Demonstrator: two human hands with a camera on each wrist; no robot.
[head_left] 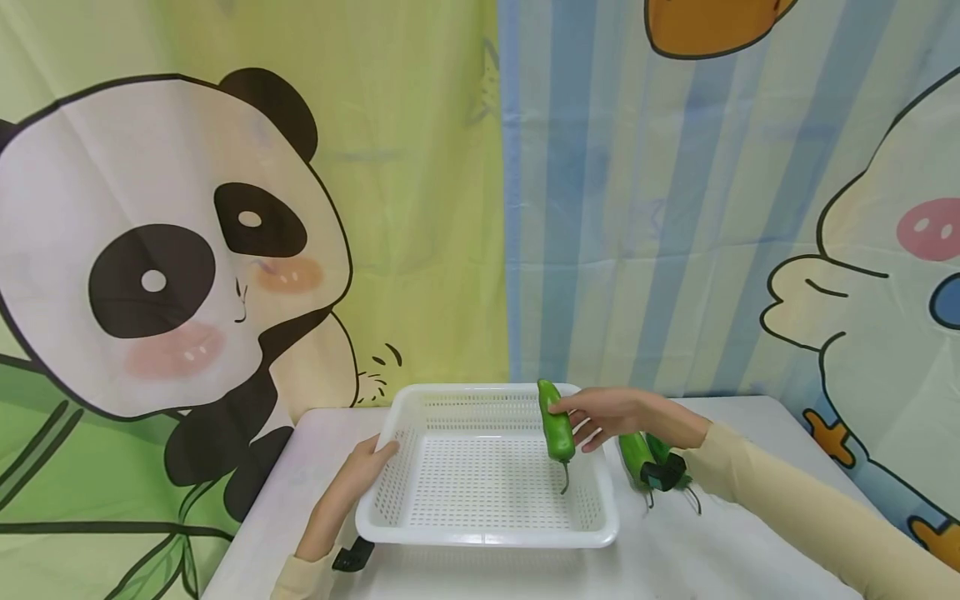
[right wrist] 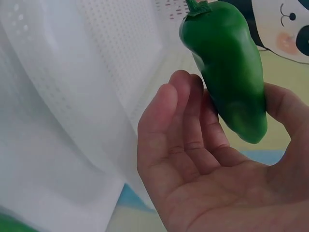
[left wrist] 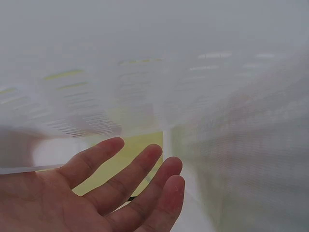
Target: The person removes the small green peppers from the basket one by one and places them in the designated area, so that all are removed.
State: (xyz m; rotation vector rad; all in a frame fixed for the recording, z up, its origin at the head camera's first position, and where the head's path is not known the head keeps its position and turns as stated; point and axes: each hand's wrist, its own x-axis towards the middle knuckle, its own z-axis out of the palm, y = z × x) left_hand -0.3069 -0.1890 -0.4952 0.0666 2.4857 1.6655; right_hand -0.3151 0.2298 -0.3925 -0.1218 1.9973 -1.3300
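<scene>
A white perforated plastic basket (head_left: 480, 483) stands in the middle of the table. My left hand (head_left: 365, 467) grips its left rim, the thumb over the edge; in the left wrist view the fingers (left wrist: 130, 188) reach along the outside of the white wall. Over the basket's right side, my right hand (head_left: 606, 410) pinches a green pepper (head_left: 556, 423) between thumb and fingers, its thin stem pointing down. The right wrist view shows that pepper (right wrist: 231, 72) up close, smooth and glossy. More green peppers (head_left: 634, 457) lie right of the basket, partly hidden by the right wrist.
A white cloth covers the table (head_left: 720, 567). Behind it hang printed curtains, one with a panda (head_left: 180, 275), the other with blue stripes (head_left: 573, 192). Black wrist cameras (head_left: 352, 555) sit on both wrists.
</scene>
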